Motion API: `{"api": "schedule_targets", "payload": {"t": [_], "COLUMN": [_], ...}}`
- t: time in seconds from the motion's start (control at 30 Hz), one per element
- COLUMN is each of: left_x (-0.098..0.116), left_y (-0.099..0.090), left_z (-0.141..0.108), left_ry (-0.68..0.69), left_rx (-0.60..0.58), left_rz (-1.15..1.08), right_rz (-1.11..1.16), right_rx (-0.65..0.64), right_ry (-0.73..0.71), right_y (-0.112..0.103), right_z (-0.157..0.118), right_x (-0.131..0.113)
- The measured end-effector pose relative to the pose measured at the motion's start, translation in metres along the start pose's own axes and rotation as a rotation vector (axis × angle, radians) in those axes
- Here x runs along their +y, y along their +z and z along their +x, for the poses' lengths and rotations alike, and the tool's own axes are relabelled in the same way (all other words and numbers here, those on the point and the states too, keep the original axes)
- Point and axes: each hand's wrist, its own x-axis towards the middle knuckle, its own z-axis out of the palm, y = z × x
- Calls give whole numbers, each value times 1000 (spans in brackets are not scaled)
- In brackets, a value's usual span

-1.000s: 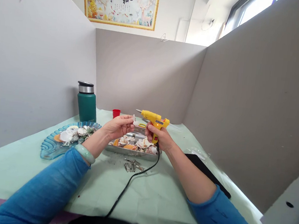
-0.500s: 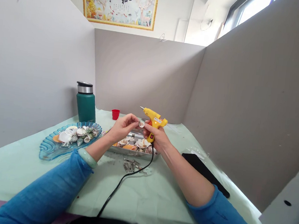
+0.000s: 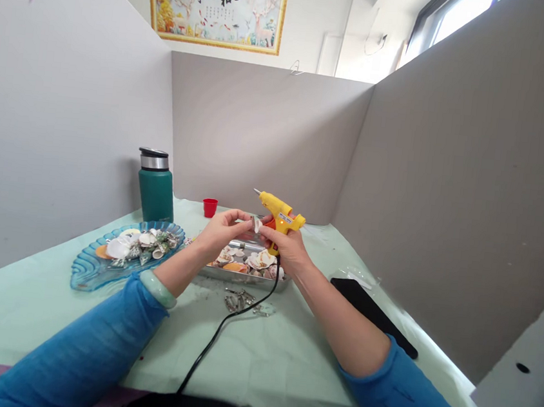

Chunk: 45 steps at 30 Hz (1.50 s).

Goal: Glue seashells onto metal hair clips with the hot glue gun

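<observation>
My right hand [image 3: 289,245] is wrapped round a yellow hot glue gun [image 3: 280,216], its nozzle pointing up and left. The thumb and fingertips of that hand also pinch a small white shell [image 3: 257,226], now turned nearly edge-on. My left hand [image 3: 223,229] is closed in a pinch at the shell's left side, on what looks like a small metal clip [image 3: 253,220]; the fingers partly hide it. Below the hands stands a metal tray [image 3: 239,278] of mixed shells. Several silvery metal clips [image 3: 238,300] lie in a loose pile in front of it.
On the left, a blue scalloped dish [image 3: 87,271] bears shells. A green bottle [image 3: 155,191] stands behind it, and a red cup [image 3: 210,207] farther back. The gun's black cord [image 3: 213,343] runs to the front edge. A black flat object [image 3: 376,318] lies right; grey partitions [image 3: 264,131] surround the table.
The shell has turned from facing me to nearly edge-on between my fingertips. The glue gun has risen very slightly. Both hands stay in about the same place.
</observation>
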Motion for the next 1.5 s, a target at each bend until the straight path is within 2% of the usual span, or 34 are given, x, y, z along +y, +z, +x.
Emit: {"api": "schedule_targets", "payload": {"t": [0.2,0.47,0.67,0.83,1.13,1.5], "left_x": [-6,-3,-2,-2,-3,-2], "left_y": [-2,2,5,6,9,7], "left_z": [2,1,0,1,1,1], "left_ry": [-112,-77,-65,-65,-66,-88], "left_rx": [-29,15,38,44,86,67], "left_rz": [1,99,141,149,228,254], "right_rz": [-267,-321,-406,-388,-575,-558], "right_rx": [28,49,64,60,102,72], "right_ry": [-89,-99,-126,-174,-211,-189], "right_y": [6,9,4,3,1,-1], "right_z": [-4,-7,-4,-3,-2,0], "right_x": [-6,-9,1,6,11,17]}}
